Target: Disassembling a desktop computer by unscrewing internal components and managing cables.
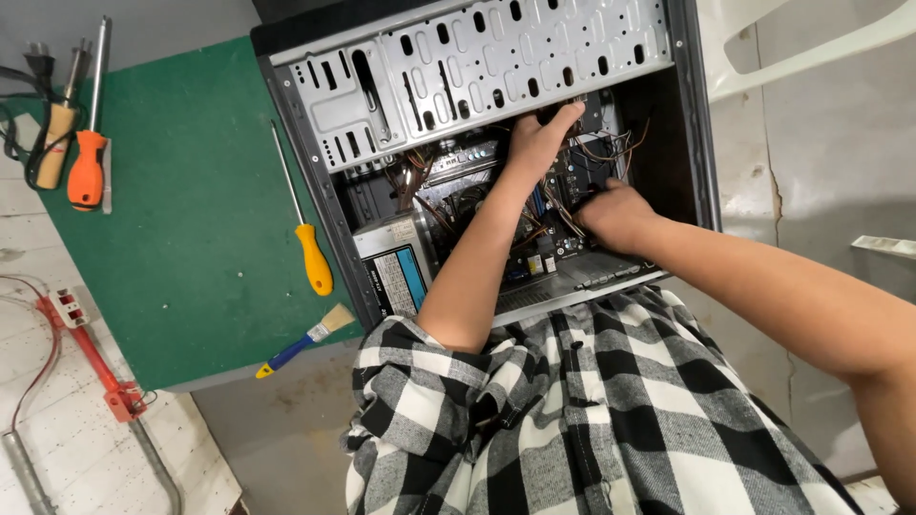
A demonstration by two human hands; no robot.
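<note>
checked shirt (611, 420) | both hands inside computer case (496, 57) | wires (592, 153)

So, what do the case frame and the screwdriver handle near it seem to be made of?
Case frame: bare sheet metal, dull grey, stamped with slots and holes, probably steel. Screwdriver handle: smooth yellow-orange plastic by the look, on a thin shiny metal shaft.
</note>
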